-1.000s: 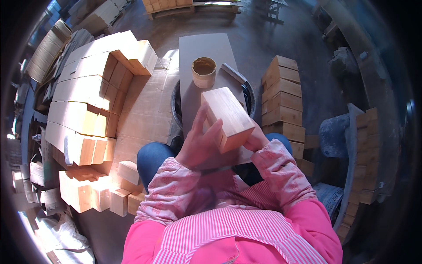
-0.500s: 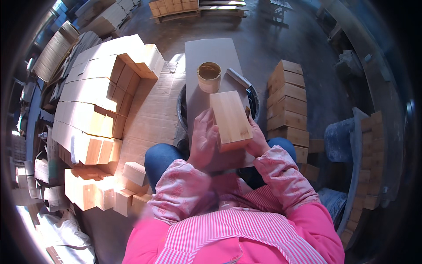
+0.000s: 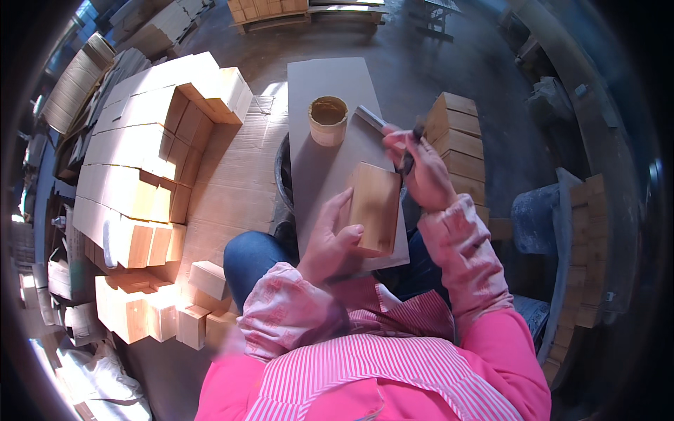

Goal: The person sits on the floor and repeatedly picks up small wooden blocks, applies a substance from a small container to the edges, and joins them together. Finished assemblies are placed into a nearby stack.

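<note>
Raised off the wooden block (image 3: 375, 210) near the frame's centre since the earlier frame, the right hand (image 3: 428, 172) grips a dark tool (image 3: 406, 164) (blurred, on my remote feed), leaving the left hand (image 3: 328, 238) clasping the block, which might slip if that grasp loosens.

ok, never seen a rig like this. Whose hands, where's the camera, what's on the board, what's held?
No machine: a person works bare-handed. The view comes from the left of two fisheye cameras worn on the head, looking down, so straight edges bend.

On the grey board stands an open round container, brownish inside; a metallic strip lies by its right edge. More blocks are stacked on both sides.

The left grip holds a wooden block; the right grip holds a small dark item, too blurred to identify.
</note>
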Action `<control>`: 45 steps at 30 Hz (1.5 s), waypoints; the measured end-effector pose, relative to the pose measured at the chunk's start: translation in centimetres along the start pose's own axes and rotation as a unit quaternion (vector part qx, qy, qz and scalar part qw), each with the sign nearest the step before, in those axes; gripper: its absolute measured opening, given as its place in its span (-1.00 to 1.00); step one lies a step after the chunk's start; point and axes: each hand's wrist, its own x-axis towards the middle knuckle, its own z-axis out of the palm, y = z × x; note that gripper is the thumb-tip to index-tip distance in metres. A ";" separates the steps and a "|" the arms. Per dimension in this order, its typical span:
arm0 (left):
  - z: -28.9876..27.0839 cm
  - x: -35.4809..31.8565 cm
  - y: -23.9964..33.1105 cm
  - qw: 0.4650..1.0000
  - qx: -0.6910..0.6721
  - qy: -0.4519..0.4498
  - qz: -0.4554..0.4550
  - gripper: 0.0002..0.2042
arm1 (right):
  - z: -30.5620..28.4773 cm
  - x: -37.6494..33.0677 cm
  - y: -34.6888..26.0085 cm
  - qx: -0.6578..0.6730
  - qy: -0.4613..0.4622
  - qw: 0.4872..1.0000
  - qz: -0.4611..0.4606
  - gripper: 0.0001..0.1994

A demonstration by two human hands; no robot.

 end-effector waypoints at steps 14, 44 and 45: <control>0.9 -0.1 5.4 0.978 -0.173 0.020 -0.116 -0.34 | -2.6 -6.3 4.6 0.025 0.110 0.972 0.208 -0.66; -2.1 1.0 1.8 0.935 0.225 -0.083 0.261 0.13 | 0.8 -6.3 7.1 0.032 -0.004 0.993 -0.114 -0.63; -2.0 1.0 1.7 0.933 0.223 -0.085 0.268 0.13 | 0.7 -6.3 7.2 0.020 -0.002 0.993 -0.120 -0.64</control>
